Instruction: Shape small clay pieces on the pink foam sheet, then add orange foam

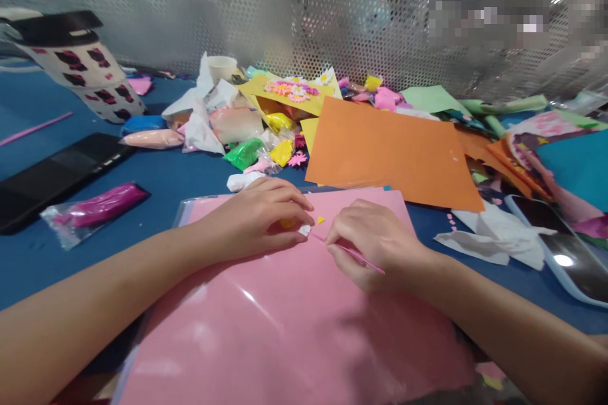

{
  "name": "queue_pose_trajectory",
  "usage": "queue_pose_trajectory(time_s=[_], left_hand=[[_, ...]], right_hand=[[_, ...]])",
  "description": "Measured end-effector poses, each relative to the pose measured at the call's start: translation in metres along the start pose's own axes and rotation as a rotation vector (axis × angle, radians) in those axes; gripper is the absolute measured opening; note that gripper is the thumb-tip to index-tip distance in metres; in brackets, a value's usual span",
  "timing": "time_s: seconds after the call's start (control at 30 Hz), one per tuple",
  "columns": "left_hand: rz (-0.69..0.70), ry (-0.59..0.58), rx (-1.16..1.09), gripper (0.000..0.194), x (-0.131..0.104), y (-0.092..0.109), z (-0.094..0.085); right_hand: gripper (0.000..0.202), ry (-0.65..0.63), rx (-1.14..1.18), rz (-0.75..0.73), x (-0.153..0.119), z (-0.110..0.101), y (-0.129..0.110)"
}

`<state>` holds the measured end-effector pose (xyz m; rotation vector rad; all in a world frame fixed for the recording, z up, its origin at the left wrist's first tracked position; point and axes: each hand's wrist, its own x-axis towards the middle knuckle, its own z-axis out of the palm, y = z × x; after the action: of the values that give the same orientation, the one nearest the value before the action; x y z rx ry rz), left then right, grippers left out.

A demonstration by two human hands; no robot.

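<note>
A pink sheet in a clear sleeve [285, 316] lies in front of me on the blue table. My left hand [266, 215] rests near its top edge, thumb and fingers closed round a small white piece [304, 230]. A bit of yellow [287, 223] shows under its fingers. My right hand [373, 243] pinches a thin pink stick [356, 255], whose tip points at the white piece; contact between them is too small to tell. A small yellow piece [321, 219] lies on the sheet between my hands.
An orange sheet [389, 152] lies behind my right hand. Packets of coloured clay [244, 153] and paper flowers [294, 90] crowd the back. At left are a tumbler [97, 69], a black phone [61, 171] and a magenta packet [102, 205]; another phone [563, 247] and tissue [498, 237] lie right.
</note>
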<state>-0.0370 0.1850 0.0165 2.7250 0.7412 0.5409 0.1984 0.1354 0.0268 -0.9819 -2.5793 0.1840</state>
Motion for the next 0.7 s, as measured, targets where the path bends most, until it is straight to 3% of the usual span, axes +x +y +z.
queue_pose_trajectory(time_s=[0.23, 0.4, 0.7], left_hand=[[-0.015, -0.009, -0.007, 0.021, -0.002, 0.0, 0.0], [-0.021, -0.012, 0.009, 0.022, -0.001, 0.001, -0.001], [-0.066, -0.035, -0.075, 0.014, 0.001, 0.001, -0.001]], right_hand=[[0.007, 0.071, 0.207, 0.042, 0.002, -0.006, 0.01], [0.005, 0.045, 0.485, 0.201, 0.004, -0.004, 0.023], [0.028, 0.133, 0.649, 0.306, 0.008, 0.0, 0.022]])
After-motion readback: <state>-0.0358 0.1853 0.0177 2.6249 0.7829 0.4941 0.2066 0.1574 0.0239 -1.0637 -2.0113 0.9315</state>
